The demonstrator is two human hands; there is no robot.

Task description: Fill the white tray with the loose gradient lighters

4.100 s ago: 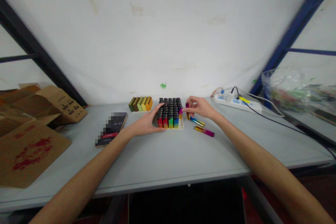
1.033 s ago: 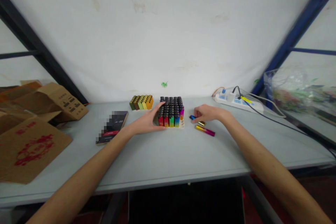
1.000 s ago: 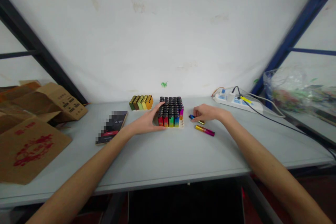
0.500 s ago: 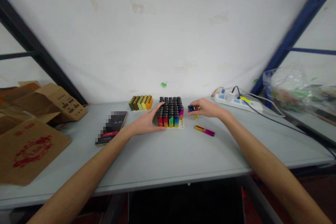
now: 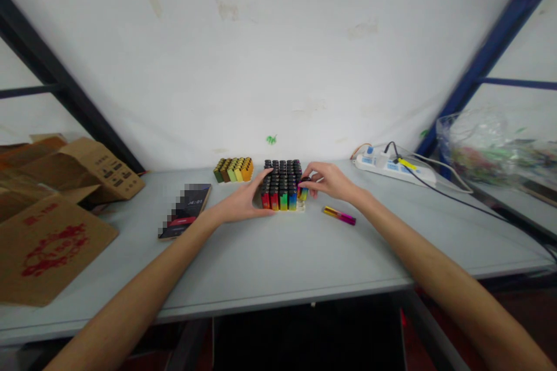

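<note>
In the head view, the left hand [image 5: 238,203] is spread wide, with its thumb and finger curved around the left side of a block of black-topped lighters with shiny rainbow bodies [image 5: 279,187]. They stand upright, packed close in a white plastic tray [image 5: 300,207]. The right hand [image 5: 329,180] is pinching a small shiny lighter with a dark top [image 5: 306,180] at the block's right edge. I can't tell if its bottom sits in a hole. Near the right hand, a shiny yellow and purple lighter [image 5: 339,215] lies flat on the pale grey table [image 5: 278,266]. Behind the left hand, a smaller block of gold-topped lighters [image 5: 234,170] stands by the white wall [image 5: 278,69]. A flat black phone [image 5: 194,203] lies left of that hand.
</note>
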